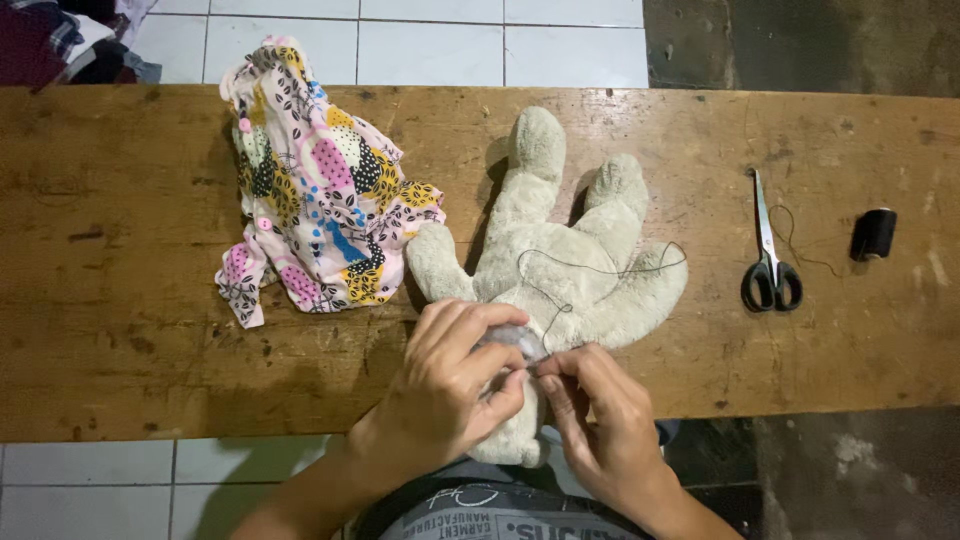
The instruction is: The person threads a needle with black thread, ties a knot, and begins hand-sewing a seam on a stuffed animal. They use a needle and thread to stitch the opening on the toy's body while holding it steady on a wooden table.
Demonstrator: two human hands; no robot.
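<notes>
The left hand (455,375) pinched the cream plush toy (560,265) at the bench's (120,300) near edge, bunching its seam taut so the right hand (600,420), fingertips closed on what seemed a needle, could draw the dark thread (600,268). Patterned cloth (315,190) lay left; scissors (770,250) and a black spool (874,234) sat well apart rightward, leaving bare wood between

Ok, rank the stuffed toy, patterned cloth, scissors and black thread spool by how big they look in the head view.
1. Stuffed toy, partly hidden by the hands
2. Patterned cloth, bunched up and close to the toy in size, so that order is unsure
3. Scissors
4. Black thread spool
</notes>
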